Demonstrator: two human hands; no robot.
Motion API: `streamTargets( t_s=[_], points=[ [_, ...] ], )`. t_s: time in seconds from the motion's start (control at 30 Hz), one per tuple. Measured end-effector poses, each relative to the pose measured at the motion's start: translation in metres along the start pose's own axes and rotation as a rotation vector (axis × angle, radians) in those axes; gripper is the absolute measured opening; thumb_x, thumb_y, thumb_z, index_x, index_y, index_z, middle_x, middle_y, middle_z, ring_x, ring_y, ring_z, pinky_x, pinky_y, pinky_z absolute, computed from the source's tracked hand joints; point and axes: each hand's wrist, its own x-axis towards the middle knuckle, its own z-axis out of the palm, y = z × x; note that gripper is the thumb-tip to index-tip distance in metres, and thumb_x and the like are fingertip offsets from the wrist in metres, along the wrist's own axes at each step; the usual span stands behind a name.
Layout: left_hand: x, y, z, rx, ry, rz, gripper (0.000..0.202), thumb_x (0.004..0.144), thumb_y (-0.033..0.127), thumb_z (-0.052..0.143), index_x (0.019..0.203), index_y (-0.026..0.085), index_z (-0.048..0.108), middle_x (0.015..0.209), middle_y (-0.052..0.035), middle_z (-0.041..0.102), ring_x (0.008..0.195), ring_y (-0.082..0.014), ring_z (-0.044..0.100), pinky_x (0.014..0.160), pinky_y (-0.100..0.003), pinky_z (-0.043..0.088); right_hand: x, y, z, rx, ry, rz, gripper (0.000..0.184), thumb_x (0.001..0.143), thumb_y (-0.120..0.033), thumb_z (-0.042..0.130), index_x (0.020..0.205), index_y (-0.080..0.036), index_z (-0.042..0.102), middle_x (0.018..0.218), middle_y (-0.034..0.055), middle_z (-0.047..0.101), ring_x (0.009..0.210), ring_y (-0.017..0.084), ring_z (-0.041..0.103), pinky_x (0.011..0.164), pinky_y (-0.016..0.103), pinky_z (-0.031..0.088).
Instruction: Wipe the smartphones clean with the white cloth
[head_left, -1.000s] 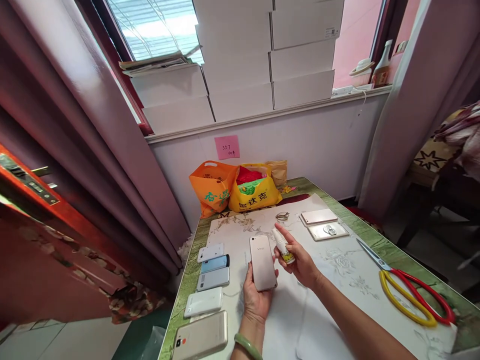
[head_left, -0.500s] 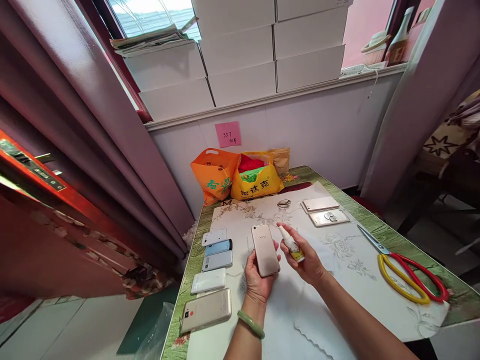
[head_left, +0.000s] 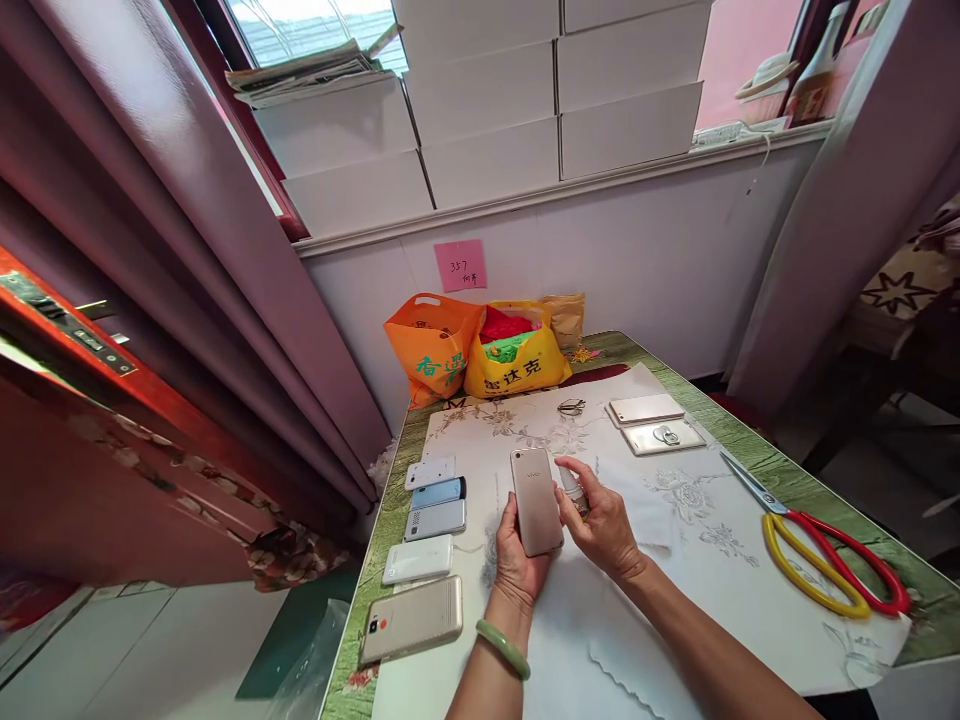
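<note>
My left hand (head_left: pixel 517 560) holds a gold smartphone (head_left: pixel 535 510) upright, with its back and "vivo" lettering facing me. A green bangle (head_left: pixel 502 650) circles that wrist. Just to the right of the phone, my right hand (head_left: pixel 609 525) is closed around a small white spray bottle (head_left: pixel 570 482). Fingers cover much of the bottle, and its nozzle end points up and left near the phone's edge. Beneath both hands lies a white flowered tablecloth (head_left: pixel 637 640), with a white cloth (head_left: pixel 634 515) behind the right hand.
Several phones line the left side, the nearest a gold phone (head_left: pixel 414 622). At right are two phones, one with a ring holder (head_left: pixel 666 436), and scissors (head_left: pixel 787 515) with red and yellow handles. Glasses (head_left: pixel 571 407), an orange bag (head_left: pixel 431 345) and a yellow bag (head_left: pixel 517 365) sit further back.
My right hand has turned, so its back now shows and the spray bottle is more hidden behind the fingers. The phone has shifted slightly right. The view has moved a little.
</note>
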Motion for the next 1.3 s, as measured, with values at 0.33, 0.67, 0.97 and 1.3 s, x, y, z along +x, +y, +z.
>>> streamTargets(
  t_s=[0.33,0.67,0.97,1.3],
  points=[
    [-0.002,0.000,0.004,0.017,0.057,0.037,0.031,0.086,0.031,0.063,0.108,0.012,0.071,0.097,-0.0113,0.076,0.086,-0.0232,0.071,0.082,-0.035,0.055,0.006,-0.003,-0.003,-0.060,-0.097,0.057,0.047,0.092,-0.034,0.043,0.137,-0.024,0.048,0.071,-0.0011,0.067,0.063,0.020,0.067,0.065,0.029,0.053],
    [0.001,-0.001,0.000,-0.011,0.052,0.088,0.031,0.087,0.034,0.061,0.111,0.016,0.070,0.105,-0.0091,0.075,0.092,-0.0227,0.071,0.091,-0.036,0.053,-0.011,0.000,-0.001,-0.196,-0.201,-0.066,0.049,0.089,-0.024,0.044,0.139,-0.026,0.045,0.103,0.0042,0.071,0.064,0.017,0.064,0.065,0.030,0.050],
    [0.001,0.003,-0.003,-0.004,-0.094,0.056,0.054,0.091,0.045,0.050,0.128,0.007,0.061,0.120,-0.0195,0.068,0.115,-0.0295,0.063,0.099,-0.039,0.048,-0.039,0.003,-0.006,-0.189,-0.308,-0.134,0.049,0.090,-0.023,0.044,0.139,-0.026,0.042,0.120,0.0075,0.068,0.066,0.018,0.066,0.063,0.031,0.051],
    [-0.001,0.002,-0.004,0.037,-0.036,0.009,0.052,0.088,0.046,0.056,0.128,0.013,0.061,0.119,-0.0151,0.070,0.108,-0.0282,0.066,0.082,-0.036,0.054,-0.035,-0.001,-0.009,-0.210,-0.210,-0.101,0.048,0.094,-0.026,0.043,0.141,-0.026,0.039,0.129,0.0071,0.064,0.075,0.018,0.069,0.069,0.031,0.053]
  ],
)
